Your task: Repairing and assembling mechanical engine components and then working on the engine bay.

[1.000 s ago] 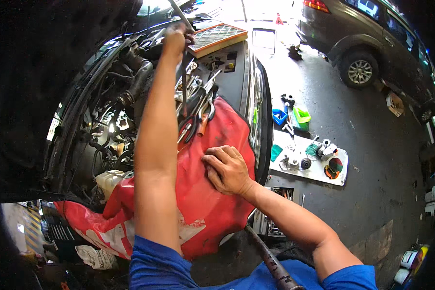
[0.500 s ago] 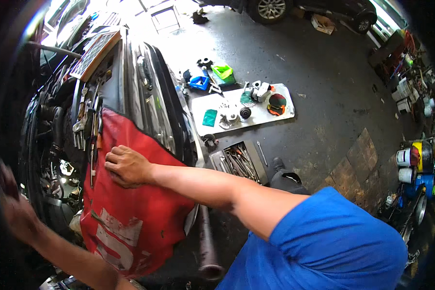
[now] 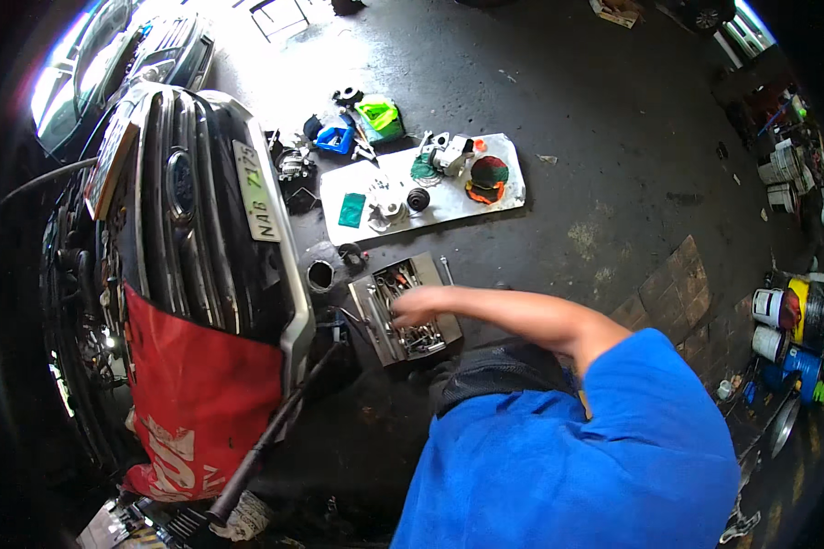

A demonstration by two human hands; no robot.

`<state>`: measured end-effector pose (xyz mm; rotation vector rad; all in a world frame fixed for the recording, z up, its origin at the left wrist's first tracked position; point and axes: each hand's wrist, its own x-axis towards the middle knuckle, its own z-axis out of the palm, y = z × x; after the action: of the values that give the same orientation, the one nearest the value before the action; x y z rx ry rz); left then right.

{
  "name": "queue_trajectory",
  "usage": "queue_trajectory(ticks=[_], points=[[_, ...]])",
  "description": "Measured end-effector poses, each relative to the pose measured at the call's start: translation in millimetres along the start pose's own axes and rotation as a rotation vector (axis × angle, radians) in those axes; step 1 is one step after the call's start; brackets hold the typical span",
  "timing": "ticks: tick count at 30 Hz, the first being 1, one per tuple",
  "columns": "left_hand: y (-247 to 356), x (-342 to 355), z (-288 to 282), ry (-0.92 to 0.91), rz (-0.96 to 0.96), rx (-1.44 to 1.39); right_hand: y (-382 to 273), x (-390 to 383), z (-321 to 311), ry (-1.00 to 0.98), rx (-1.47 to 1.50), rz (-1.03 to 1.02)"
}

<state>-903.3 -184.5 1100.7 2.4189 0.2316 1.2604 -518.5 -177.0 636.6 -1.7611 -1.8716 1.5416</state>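
Note:
My right hand (image 3: pixel 418 306) reaches over an open metal toolbox (image 3: pixel 366 306) on the floor. Its fingers point down at the jumble of wrenches (image 3: pixel 421 342) inside and are smeared by motion, so whether they grip anything does not show. My left hand is out of view. A red fender cover (image 3: pixel 206 366) drapes over the front corner of the car (image 3: pixel 206 247). Beside the bumper, a long dark bar (image 3: pixel 256 457) slants down toward the lower left.
Beyond the toolbox lies a white panel (image 3: pixel 513 178) bearing metal parts, a green packet (image 3: pixel 352 210) and a round orange-and-green item (image 3: pixel 487 179). Blue (image 3: pixel 336 137) and lime-green containers (image 3: pixel 380 117) stand behind it. A single wrench (image 3: pixel 446 271) lies beside the toolbox. Buckets (image 3: pixel 767 342) line the right side.
My right hand has left the red cover and moved right to the toolbox. My left hand has gone out of view. The view has shifted, showing more of the car's front.

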Motion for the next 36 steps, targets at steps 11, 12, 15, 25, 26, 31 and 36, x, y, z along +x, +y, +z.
queue_trajectory(ticks=[11,12,15,25,26,31,36], points=[[-94,-53,431,-0.905,-1.076,-0.065,226,-417,35,0.362,1.070,0.506],[-93,-47,445,-0.994,-1.041,-0.135,222,-423,37,0.368,1.157,0.399],[-113,-20,492,-1.358,-0.942,-0.100,214,-428,35,0.435,1.194,0.139],[-176,60,729,-1.602,-0.891,-0.102,345,-486,-71,0.668,1.492,0.224],[-182,74,756,-1.619,-0.914,-0.113,361,-496,-96,0.678,1.548,0.270],[-195,166,840,-1.603,-0.979,-0.181,406,-573,-211,0.651,1.517,0.395],[-203,239,887,-1.529,-0.894,0.010,445,-622,-303,0.760,1.548,0.570]])
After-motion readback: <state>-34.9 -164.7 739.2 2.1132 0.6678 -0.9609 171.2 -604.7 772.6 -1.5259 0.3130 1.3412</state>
